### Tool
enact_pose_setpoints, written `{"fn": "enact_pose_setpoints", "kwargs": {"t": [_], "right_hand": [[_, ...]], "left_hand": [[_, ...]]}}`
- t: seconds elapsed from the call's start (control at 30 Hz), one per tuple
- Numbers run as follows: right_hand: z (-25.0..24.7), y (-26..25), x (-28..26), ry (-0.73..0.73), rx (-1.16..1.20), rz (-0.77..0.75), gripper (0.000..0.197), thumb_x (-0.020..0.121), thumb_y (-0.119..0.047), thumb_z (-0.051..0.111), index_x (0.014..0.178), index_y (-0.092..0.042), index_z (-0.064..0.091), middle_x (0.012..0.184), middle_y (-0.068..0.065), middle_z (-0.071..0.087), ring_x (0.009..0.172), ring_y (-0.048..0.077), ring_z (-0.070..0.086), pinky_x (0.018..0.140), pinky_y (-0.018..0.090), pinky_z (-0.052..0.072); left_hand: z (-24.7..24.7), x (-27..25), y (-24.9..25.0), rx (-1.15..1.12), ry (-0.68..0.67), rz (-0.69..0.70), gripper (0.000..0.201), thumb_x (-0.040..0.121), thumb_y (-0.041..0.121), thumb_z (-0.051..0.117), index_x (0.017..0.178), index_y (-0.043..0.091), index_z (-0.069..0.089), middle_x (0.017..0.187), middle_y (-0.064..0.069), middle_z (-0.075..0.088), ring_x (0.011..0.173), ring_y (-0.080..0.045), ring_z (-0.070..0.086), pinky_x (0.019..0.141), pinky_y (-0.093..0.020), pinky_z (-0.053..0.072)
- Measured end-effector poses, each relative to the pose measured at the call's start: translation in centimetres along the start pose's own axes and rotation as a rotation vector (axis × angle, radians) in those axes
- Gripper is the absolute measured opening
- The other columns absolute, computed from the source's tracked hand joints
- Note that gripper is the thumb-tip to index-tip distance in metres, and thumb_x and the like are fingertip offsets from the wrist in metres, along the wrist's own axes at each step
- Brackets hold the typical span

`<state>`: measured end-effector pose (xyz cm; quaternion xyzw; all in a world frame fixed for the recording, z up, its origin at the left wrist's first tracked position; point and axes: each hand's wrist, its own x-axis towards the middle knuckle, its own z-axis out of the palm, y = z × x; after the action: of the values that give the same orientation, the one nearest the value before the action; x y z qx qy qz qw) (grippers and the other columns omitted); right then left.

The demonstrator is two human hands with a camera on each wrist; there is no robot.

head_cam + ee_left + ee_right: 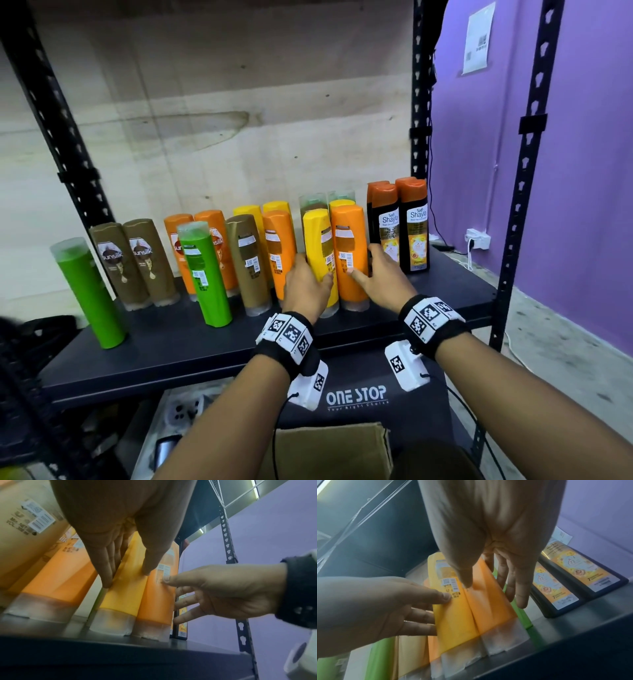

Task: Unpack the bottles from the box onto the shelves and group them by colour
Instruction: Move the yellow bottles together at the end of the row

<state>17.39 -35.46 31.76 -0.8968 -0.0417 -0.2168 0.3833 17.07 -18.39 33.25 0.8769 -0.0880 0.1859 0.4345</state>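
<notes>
A yellow bottle [317, 240] and an orange bottle [347, 219] stand cap-down side by side on the dark shelf [205, 349], right of centre. My left hand [313, 274] holds the yellow bottle [123, 599] between thumb on its front and fingers [107, 580] along its left side. My right hand [364, 265] holds the orange bottle [489, 608] the same way, thumb on the label and fingers [520, 599] round its right side. Both bottles rest on the shelf and touch each other. The cardboard box [329, 448] sits below, its inside hidden.
Mixed bottles line the shelf: green ones [205, 274] [89, 291] at the front left, brown ones [137, 263] [248, 263], more orange [277, 250] and yellow behind. Black Shayla bottles [414, 226] stand just right of my right hand. Black posts [419, 137] frame the shelf.
</notes>
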Motion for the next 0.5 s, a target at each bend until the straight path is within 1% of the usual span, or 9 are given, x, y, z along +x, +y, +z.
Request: {"fn": "enact_pose_setpoints", "kwargs": {"t": [0.03, 0.1, 0.17, 0.3, 0.4, 0.5], "right_hand": [[0.2, 0.0, 0.0, 0.007, 0.002, -0.001, 0.054, 0.097, -0.039, 0.064, 0.139, -0.015, 0.039, 0.136, 0.012, 0.053, 0.123, 0.028, 0.054, 0.102, 0.044, 0.047], [0.6, 0.1, -0.2, 0.019, 0.02, -0.003, 0.052, 0.097, -0.039, 0.062, 0.138, -0.016, 0.04, 0.137, 0.012, 0.051, 0.124, 0.028, 0.052, 0.101, 0.041, 0.046], [0.9, 0.0, -0.5, 0.02, 0.046, -0.014, 0.053, 0.098, -0.04, 0.061, 0.14, -0.017, 0.039, 0.138, 0.011, 0.05, 0.125, 0.027, 0.052, 0.101, 0.04, 0.044], [1.7, -0.4, -1.0, -0.021, 0.095, -0.077, 0.057, 0.098, -0.043, 0.059, 0.145, -0.022, 0.036, 0.143, 0.006, 0.049, 0.126, 0.024, 0.053, 0.105, 0.044, 0.047], [2.6, -1.2, -1.0, -0.058, 0.102, -0.099, 0.059, 0.099, -0.043, 0.059, 0.148, -0.022, 0.034, 0.148, 0.005, 0.046, 0.129, 0.024, 0.052, 0.107, 0.048, 0.047], [3.6, -2.1, -0.8, -0.061, 0.104, -0.107, 0.06, 0.098, -0.042, 0.06, 0.148, -0.021, 0.034, 0.149, 0.007, 0.045, 0.131, 0.026, 0.051, 0.108, 0.05, 0.045]], "left_hand": [[-0.1, 0.0, 0.0, -0.014, 0.007, -0.001, 0.047, 0.093, 0.028, 0.071, 0.129, 0.011, 0.047, 0.129, -0.013, 0.061, 0.119, -0.033, 0.059, 0.097, -0.044, 0.051], [-0.3, -0.3, -0.1, -0.038, 0.024, 0.009, 0.048, 0.091, 0.027, 0.073, 0.128, 0.011, 0.047, 0.126, -0.012, 0.063, 0.116, -0.032, 0.061, 0.093, -0.043, 0.052], [-0.6, -0.6, -0.6, -0.065, 0.05, 0.037, 0.047, 0.089, 0.026, 0.073, 0.126, 0.011, 0.047, 0.122, -0.012, 0.064, 0.112, -0.031, 0.062, 0.086, -0.037, 0.05], [-2.1, -1.0, -1.6, -0.113, 0.15, 0.042, 0.043, 0.086, 0.027, 0.072, 0.118, 0.01, 0.048, 0.116, -0.011, 0.064, 0.108, -0.031, 0.062, 0.086, -0.036, 0.048], [-3.5, -0.8, -2.1, -0.106, 0.203, 0.056, 0.044, 0.084, 0.025, 0.074, 0.118, 0.009, 0.051, 0.114, -0.01, 0.064, 0.107, -0.028, 0.061, 0.087, -0.034, 0.047], [-4.5, -0.6, -2.6, -0.101, 0.23, 0.08, 0.041, 0.083, 0.024, 0.075, 0.116, 0.011, 0.054, 0.108, -0.004, 0.061, 0.104, -0.025, 0.06, 0.083, -0.031, 0.044]]}}
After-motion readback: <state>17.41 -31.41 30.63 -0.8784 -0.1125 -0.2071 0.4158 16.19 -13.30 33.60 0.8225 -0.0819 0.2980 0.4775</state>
